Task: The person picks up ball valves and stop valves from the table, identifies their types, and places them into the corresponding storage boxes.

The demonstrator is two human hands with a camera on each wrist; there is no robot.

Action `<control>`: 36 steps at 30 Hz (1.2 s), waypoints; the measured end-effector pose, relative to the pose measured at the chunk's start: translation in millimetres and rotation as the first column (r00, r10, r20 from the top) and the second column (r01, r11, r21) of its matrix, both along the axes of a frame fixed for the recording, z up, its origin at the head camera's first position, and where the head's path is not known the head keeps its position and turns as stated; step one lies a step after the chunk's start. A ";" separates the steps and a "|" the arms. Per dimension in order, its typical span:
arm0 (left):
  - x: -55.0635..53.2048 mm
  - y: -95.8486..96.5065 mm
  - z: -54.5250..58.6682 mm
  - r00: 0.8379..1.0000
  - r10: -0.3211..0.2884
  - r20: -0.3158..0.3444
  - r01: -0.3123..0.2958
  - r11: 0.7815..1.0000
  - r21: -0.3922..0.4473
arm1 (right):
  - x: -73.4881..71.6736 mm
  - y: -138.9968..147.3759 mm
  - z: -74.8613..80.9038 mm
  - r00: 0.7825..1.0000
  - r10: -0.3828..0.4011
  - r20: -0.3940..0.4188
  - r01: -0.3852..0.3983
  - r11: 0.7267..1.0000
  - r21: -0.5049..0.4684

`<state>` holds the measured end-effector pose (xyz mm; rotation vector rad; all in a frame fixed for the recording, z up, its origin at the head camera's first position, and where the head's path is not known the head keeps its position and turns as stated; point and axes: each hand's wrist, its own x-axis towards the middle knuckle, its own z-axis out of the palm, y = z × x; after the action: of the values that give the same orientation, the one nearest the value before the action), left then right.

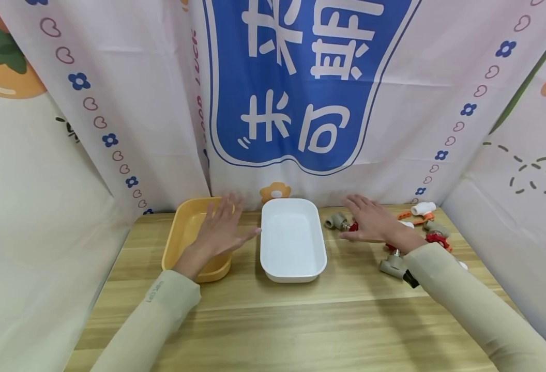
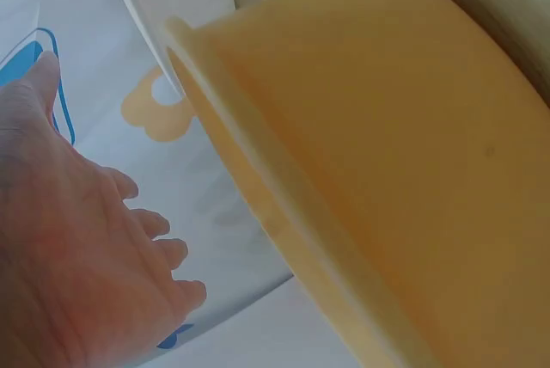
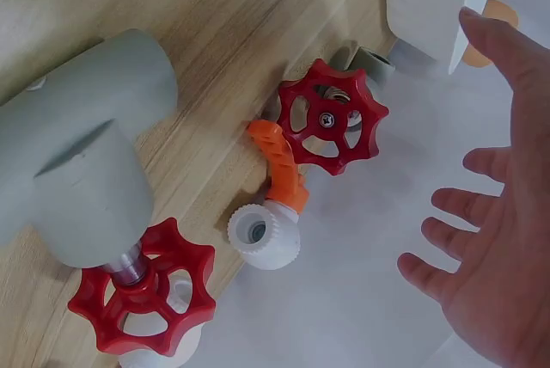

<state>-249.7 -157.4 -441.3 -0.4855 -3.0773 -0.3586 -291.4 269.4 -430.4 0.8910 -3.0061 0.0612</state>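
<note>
My left hand, fingers spread and holding nothing, hovers over the yellow plastic bin; the bin's wall fills much of the left wrist view. Beside it stands a white plastic bin. Over the pile of valves on the right, my right hand stretches out with its fingers apart and nothing in its grasp. Closest below it is a grey valve with a red handwheel. A white valve with an orange lever lies close by, and a larger grey valve with a red handwheel is nearer the wrist.
More valves, among them a white one and a grey one, lie at the right edge of the wooden table. A printed cloth hangs behind the bins, and white cloth walls rise at both sides.
</note>
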 end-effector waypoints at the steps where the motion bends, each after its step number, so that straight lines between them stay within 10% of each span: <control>1: 0.3 1.3 -0.1 1.000 -0.005 -0.002 0.005 1.000 0.003 | -0.7 -0.4 0.0 1.000 0.003 0.007 -0.003 1.000 0.001; 36: 4.7 64.9 -19.3 0.999 0.015 0.043 -0.022 0.986 0.164 | -35.3 -22.7 -3.0 0.975 0.042 0.219 -0.028 0.998 -0.063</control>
<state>-244.9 -92.5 -460.7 -0.4489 -3.0535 -0.6239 -326.6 246.8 -433.5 0.9936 -3.1697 0.2665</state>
